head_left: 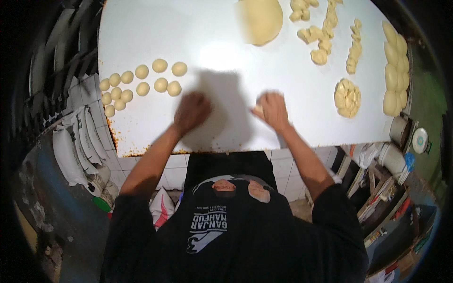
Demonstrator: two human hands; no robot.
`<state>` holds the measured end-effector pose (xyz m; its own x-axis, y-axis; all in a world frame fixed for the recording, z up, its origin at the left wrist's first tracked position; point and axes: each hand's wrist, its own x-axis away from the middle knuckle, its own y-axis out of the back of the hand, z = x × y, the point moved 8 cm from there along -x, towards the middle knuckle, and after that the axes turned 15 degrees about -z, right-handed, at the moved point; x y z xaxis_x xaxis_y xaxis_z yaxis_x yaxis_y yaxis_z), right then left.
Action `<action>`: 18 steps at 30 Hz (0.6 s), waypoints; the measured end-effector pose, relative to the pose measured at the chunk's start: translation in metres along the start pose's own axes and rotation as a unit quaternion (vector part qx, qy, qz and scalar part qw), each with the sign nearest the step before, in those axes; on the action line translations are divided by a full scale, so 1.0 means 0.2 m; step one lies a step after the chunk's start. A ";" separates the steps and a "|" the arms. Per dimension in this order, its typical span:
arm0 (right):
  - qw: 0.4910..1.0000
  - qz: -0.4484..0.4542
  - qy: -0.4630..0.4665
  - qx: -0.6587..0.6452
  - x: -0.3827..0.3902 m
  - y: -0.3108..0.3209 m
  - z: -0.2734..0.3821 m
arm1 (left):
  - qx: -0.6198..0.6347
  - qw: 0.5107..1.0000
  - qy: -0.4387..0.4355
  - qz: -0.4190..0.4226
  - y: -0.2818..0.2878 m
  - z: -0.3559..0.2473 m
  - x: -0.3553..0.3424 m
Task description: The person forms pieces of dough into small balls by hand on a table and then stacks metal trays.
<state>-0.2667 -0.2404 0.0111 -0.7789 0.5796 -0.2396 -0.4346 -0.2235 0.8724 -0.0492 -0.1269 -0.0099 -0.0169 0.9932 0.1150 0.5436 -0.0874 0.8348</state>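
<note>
On the white tabletop point(141, 33), my left hand point(192, 112) curls downward just right of the rows of small round dough balls point(160, 65). Motion blurs it, and whatever may be under its fingers is hidden. My right hand point(273, 111) is closed on the table further right, with a pale bit of dough point(258, 110) showing at its thumb side. To the right of it sits a clump of cut dough pieces point(348, 98). Strips of cut dough point(325, 42) lie beyond. A large smooth dough slab point(262, 21) rests at the far edge, blurred on its left side.
Long dough rolls point(395, 70) line the table's right edge. The near left edge is rusty. White sacks point(68, 155) lean at the lower left. A wooden shelf point(377, 203) with clutter and a round dial scale point(420, 140) stand at the right.
</note>
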 end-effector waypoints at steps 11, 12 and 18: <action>0.988 -0.142 -0.049 0.049 -0.29 0.10 0.01 | 0.036 0.943 -0.037 -0.328 0.19 -0.17 -0.22; 0.984 -0.124 -0.110 0.069 -0.26 -0.01 0.05 | 0.001 0.969 0.017 -0.246 -0.01 -0.24 -0.21; 0.948 0.240 -0.192 -0.081 -0.06 -0.14 -0.05 | -0.002 0.970 -0.048 -0.237 0.02 -0.08 0.10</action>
<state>-0.2501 -0.2480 -0.0146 -0.6962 0.6161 0.3686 -0.1599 -0.6336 0.7570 -0.0603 -0.1077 0.0050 -0.1857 0.9246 -0.3327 0.4907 0.3806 0.7838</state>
